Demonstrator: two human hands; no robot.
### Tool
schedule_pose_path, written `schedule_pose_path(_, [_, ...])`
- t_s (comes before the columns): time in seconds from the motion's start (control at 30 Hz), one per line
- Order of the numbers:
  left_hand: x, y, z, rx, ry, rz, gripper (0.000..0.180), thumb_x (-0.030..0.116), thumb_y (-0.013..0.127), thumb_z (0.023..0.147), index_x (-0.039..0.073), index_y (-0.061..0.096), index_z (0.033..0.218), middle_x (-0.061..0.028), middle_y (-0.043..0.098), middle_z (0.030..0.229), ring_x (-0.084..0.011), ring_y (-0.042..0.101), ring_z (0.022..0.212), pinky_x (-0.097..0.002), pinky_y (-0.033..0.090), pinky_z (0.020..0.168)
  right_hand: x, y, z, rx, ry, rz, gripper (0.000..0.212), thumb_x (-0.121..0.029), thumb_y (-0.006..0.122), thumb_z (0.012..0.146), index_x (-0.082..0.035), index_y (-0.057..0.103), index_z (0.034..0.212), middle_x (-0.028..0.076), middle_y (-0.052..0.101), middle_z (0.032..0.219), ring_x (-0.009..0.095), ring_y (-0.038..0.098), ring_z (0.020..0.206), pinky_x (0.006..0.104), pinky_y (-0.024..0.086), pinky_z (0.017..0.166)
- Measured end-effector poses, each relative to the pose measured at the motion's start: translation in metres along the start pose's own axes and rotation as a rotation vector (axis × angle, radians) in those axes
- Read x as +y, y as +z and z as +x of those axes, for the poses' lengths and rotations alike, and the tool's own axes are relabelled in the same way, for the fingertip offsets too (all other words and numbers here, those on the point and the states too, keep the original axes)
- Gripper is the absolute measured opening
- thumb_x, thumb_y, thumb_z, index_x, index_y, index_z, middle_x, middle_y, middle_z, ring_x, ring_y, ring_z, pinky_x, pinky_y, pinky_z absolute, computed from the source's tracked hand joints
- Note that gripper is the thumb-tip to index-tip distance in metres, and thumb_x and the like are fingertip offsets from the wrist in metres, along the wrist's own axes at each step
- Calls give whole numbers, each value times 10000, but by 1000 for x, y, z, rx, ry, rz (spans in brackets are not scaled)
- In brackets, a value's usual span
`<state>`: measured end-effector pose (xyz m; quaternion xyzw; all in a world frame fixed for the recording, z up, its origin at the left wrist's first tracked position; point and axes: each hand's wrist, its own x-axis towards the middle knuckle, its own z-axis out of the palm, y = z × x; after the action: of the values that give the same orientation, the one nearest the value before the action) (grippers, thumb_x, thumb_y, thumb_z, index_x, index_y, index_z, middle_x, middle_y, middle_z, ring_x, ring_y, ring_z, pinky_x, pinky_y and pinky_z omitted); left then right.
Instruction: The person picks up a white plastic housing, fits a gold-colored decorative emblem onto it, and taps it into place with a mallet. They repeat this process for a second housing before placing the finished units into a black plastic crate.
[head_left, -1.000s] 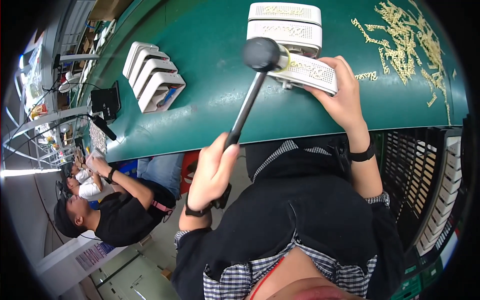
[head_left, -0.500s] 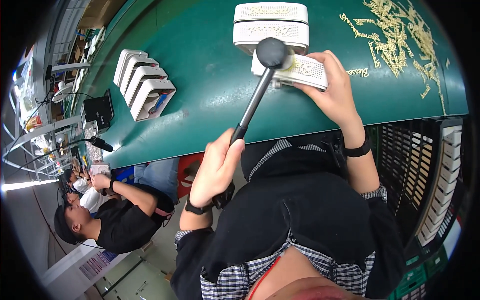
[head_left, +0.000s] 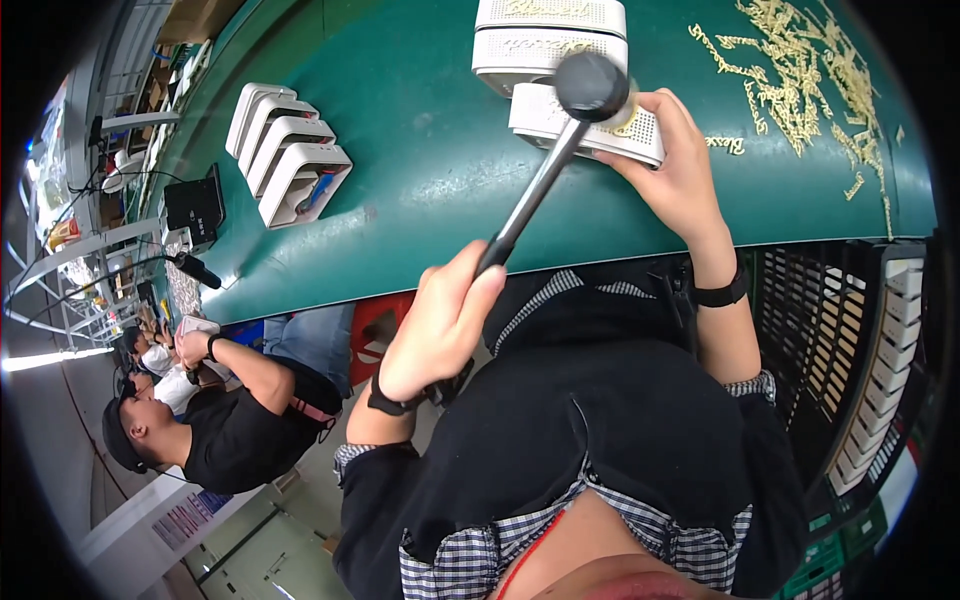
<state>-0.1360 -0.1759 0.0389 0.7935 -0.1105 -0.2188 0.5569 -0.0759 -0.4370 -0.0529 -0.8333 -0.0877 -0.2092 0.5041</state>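
- Left hand (head_left: 440, 325): closed around the grip of a mallet (head_left: 535, 193); dark glossy shaft, rounded black head.
- Right hand (head_left: 680, 175): thumb and fingers clasp the right end of a white housing (head_left: 537, 112) above the near part of the surface (head_left: 420, 200).
- Housing: plastic-looking, rounded corners, upper face perforated with fine dots. The mallet head covers part of that face; a blurred yellow patch shows beside it. Contact between head and housing cannot be determined.
- Beyond it: two similar white housings (head_left: 550, 62) side by side, bearing raised yellow script; the farther is cut off.
- Right: a tangled heap of thin, pale-yellow script pieces (head_left: 800, 75), partly cut off.
- Left: four hollow white frames (head_left: 290, 150) in a row; the blue item inside the nearest is indistinct.
- Surface: smooth, green, reflective.
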Motion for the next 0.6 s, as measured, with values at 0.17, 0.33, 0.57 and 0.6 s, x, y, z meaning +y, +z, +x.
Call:
schedule_pose_path(0.17, [-10, -5, 7, -22, -29, 0, 183, 150, 477, 975, -1, 484, 872, -50, 449, 579, -129, 445, 523, -291, 365, 509, 6, 2, 0, -17, -27, -41, 465, -108, 813, 690, -11, 533, 1049, 108, 573, 941, 296, 584, 870, 356, 470, 761])
schedule_pose_path(0.33, [-1, -5, 16, -113, -79, 164, 176, 152, 483, 970, -3, 489, 886, -64, 440, 580, -146, 445, 511, -300, 355, 505, 7, 1, 2, -12, -21, -36, 472, -119, 811, 703, -13, 520, 1059, 116, 580, 966, 312, 589, 902, 367, 473, 779])
schedule_pose_path(0.57, [5, -6, 11, -58, -68, 64, 167, 149, 496, 967, 0, 495, 890, -84, 437, 587, -198, 436, 496, -309, 355, 509, 6, -1, 1, -59, 24, -73, 484, -104, 812, 712, -13, 509, 1079, 117, 592, 986, 294, 603, 919, 361, 482, 802])
schedule_pose_path(0.6, [4, -8, 15, -52, -138, 68, 163, 148, 499, 964, 1, 497, 894, -86, 436, 587, -210, 438, 494, -311, 356, 509, 8, -1, 2, -62, 30, -70, 498, -102, 811, 712, -11, 508, 1096, 120, 594, 1002, 296, 604, 936, 361, 483, 813])
